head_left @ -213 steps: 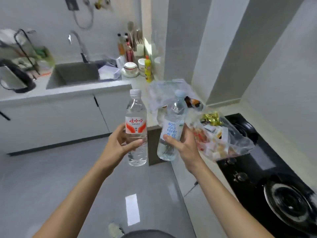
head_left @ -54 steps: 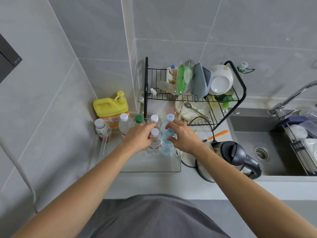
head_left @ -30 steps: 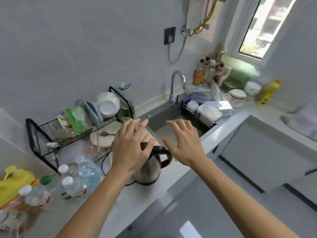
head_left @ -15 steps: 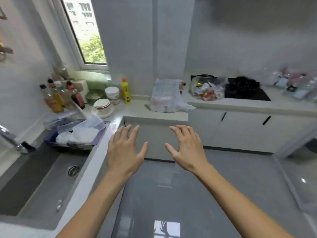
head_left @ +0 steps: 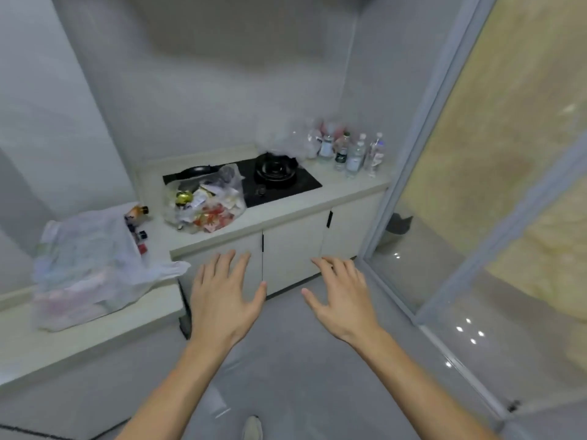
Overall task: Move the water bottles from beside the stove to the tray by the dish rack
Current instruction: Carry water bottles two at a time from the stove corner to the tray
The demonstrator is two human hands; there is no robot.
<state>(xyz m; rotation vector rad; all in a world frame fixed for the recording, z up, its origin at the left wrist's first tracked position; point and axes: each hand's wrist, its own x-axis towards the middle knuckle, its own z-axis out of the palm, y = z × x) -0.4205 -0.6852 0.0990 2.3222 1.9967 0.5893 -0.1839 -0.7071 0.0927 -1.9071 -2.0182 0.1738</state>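
Several clear water bottles [head_left: 352, 152] stand in a cluster on the countertop to the right of the black stove [head_left: 276, 177], at the far end near the wall. My left hand [head_left: 222, 296] and my right hand [head_left: 341, 295] are held out in front of me over the floor, palms down, fingers spread, holding nothing. Both hands are well short of the counter and far from the bottles. The tray and the dish rack are out of view.
A clear bag of packets [head_left: 206, 203] lies on the counter left of the stove. A white plastic bag [head_left: 92, 265] sits on the nearer counter at left. White cabinet doors [head_left: 292, 249] face me. A glass sliding door [head_left: 476, 201] runs along the right.
I set both bottles in the tray by the dish rack and let go. My view has since swung from the sink side round to the stove counter, with both hands empty.
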